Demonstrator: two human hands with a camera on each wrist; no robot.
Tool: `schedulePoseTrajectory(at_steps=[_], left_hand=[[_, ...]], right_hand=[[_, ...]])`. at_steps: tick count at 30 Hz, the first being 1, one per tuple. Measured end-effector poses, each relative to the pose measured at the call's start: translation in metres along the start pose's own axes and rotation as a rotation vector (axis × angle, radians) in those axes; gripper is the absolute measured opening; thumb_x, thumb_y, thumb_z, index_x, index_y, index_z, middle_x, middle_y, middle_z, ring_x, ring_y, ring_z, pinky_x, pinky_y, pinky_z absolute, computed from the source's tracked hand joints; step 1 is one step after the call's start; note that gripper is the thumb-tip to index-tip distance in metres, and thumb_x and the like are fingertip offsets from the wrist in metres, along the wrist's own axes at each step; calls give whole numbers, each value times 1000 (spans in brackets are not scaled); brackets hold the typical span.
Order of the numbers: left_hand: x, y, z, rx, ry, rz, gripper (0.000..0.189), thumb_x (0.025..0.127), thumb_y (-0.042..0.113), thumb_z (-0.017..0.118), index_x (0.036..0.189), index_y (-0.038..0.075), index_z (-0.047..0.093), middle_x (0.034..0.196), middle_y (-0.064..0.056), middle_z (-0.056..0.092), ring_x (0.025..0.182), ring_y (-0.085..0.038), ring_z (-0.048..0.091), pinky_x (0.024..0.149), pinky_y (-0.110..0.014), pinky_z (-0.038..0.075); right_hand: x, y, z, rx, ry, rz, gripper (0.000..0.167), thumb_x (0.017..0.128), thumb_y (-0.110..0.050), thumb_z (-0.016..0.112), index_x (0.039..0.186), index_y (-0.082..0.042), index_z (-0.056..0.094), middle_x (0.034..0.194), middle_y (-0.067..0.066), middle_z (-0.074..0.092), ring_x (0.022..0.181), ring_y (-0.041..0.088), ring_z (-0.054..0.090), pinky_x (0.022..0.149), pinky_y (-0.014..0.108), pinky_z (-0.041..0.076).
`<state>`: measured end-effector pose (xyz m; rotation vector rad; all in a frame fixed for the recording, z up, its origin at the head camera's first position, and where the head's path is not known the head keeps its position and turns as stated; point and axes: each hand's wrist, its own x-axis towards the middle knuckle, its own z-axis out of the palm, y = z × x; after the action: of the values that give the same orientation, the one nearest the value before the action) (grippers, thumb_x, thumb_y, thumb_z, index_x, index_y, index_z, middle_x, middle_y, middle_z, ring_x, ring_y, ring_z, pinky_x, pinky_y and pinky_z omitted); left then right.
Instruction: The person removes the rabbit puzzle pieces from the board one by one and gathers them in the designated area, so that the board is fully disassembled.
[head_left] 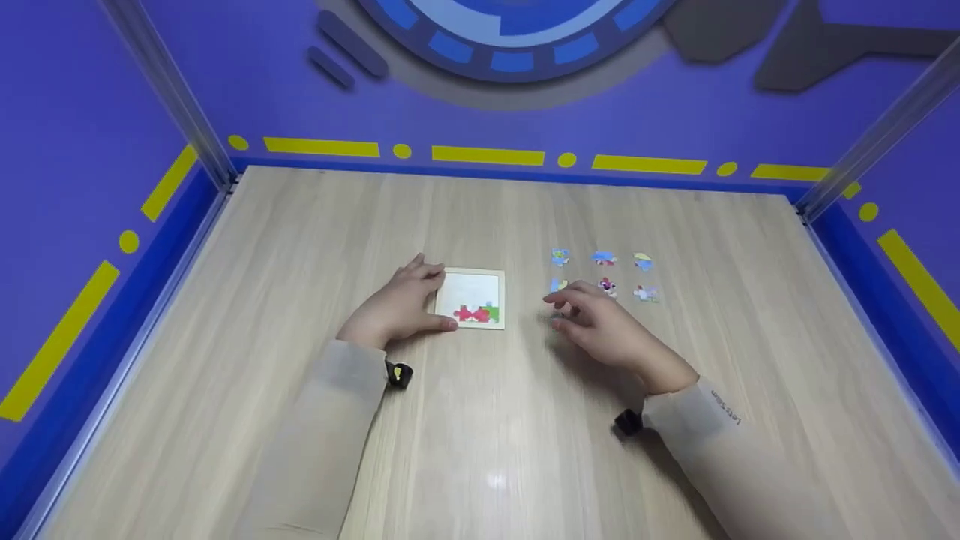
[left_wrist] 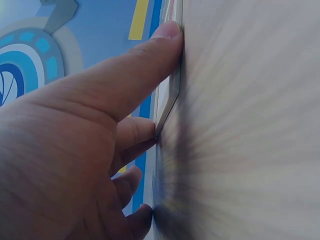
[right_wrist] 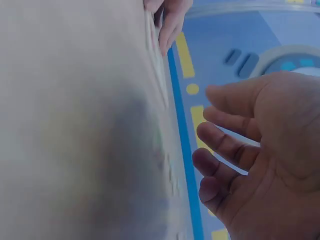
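A square jigsaw tray (head_left: pixel 502 296) with a pale rim lies flat on the table. Red jigsaw pieces (head_left: pixel 471 315) and a green piece (head_left: pixel 492 312) sit along its near inner edge; the rest of its floor is white. My left hand (head_left: pixel 401 304) holds the tray by its left side, thumb at the near corner and fingers at the far one. In the left wrist view the thumb (left_wrist: pixel 160 45) presses on the tray's edge. Over the near-left loose pieces hovers my right hand (head_left: pixel 604 326), fingers loosely bent, nothing between them in the right wrist view.
Loose jigsaw pieces lie in rows right of the tray, among them a blue one (head_left: pixel 604 258), a yellow and blue one (head_left: pixel 643 261) and a pinkish one (head_left: pixel 646 293). The right hand partly hides the nearest ones. Blue-purple walls (head_left: pixel 480 120) enclose the wooden table (head_left: pixel 465 420).
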<state>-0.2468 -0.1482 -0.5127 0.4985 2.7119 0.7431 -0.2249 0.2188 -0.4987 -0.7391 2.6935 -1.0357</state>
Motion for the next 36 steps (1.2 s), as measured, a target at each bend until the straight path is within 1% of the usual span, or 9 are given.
schedulePoseTrajectory(at_steps=[6, 11, 16, 19, 22, 26, 31, 34, 36], left_hand=[[-1, 1, 3, -3, 11, -7, 105, 97, 49, 89, 175, 2, 38, 188, -9, 32, 181, -37, 4, 148, -57, 10], [0, 1, 2, 2, 6, -19, 104, 97, 52, 88, 175, 3, 39, 188, -9, 32, 181, -37, 5, 148, -58, 12], [0, 1, 2, -1, 15, -29, 104, 97, 51, 89, 175, 3, 40, 188, -8, 32, 181, -37, 6, 147, -60, 15], [1, 1, 2, 0, 26, -16, 103, 96, 49, 90, 174, 1, 41, 187, -10, 34, 181, -38, 7, 146, -63, 15], [3, 2, 4, 1, 30, 5, 102, 96, 48, 89, 173, 1, 41, 186, -11, 35, 180, -39, 8, 147, -62, 15], [4, 4, 4, -2, 20, 19, 102, 97, 50, 88, 174, 2, 41, 186, -11, 35, 180, -39, 7, 147, -60, 13], [1, 3, 2, 8, 24, 6, 104, 96, 52, 88, 174, 2, 41, 187, -9, 35, 180, -38, 7, 147, -60, 13], [0, 2, 1, 17, 25, 9, 104, 96, 53, 88, 174, 1, 41, 187, -10, 34, 180, -39, 7, 147, -60, 12], [-1, 1, 1, 17, 24, 11, 104, 97, 53, 88, 173, 0, 41, 187, -10, 34, 180, -39, 7, 147, -60, 12]], right_hand=[[12, -30, 7, 63, -18, -7, 41, 110, -20, 74, 150, -10, 71, 142, 14, 71, 121, 31, 69, 103, 48, 59], [28, -51, 17, 136, -28, 8, 43, 111, -23, 72, 152, -11, 69, 148, 16, 68, 125, 29, 68, 107, 51, 59], [44, -69, 28, 244, -17, 23, 46, 111, -25, 70, 156, -13, 65, 153, 18, 64, 128, 30, 68, 113, 51, 58], [49, -78, 35, 312, -8, 41, 50, 111, -25, 69, 158, -12, 63, 153, 18, 63, 129, 30, 68, 112, 51, 59], [51, -80, 41, 350, 1, 67, 53, 109, -25, 70, 159, -10, 62, 153, 18, 63, 128, 31, 68, 107, 47, 60], [52, -74, 50, 345, 10, 96, 55, 107, -22, 70, 159, -7, 62, 150, 17, 64, 126, 30, 68, 102, 42, 60], [57, -67, 64, 276, 22, 98, 53, 108, -15, 70, 159, -5, 62, 155, 17, 58, 124, 30, 69, 103, 43, 61], [59, -64, 73, 227, 26, 105, 54, 108, -10, 71, 161, -5, 62, 159, 18, 53, 123, 29, 69, 104, 43, 61], [60, -63, 78, 188, 24, 110, 55, 108, -8, 72, 161, -5, 62, 160, 19, 52, 121, 26, 68, 104, 42, 61]])
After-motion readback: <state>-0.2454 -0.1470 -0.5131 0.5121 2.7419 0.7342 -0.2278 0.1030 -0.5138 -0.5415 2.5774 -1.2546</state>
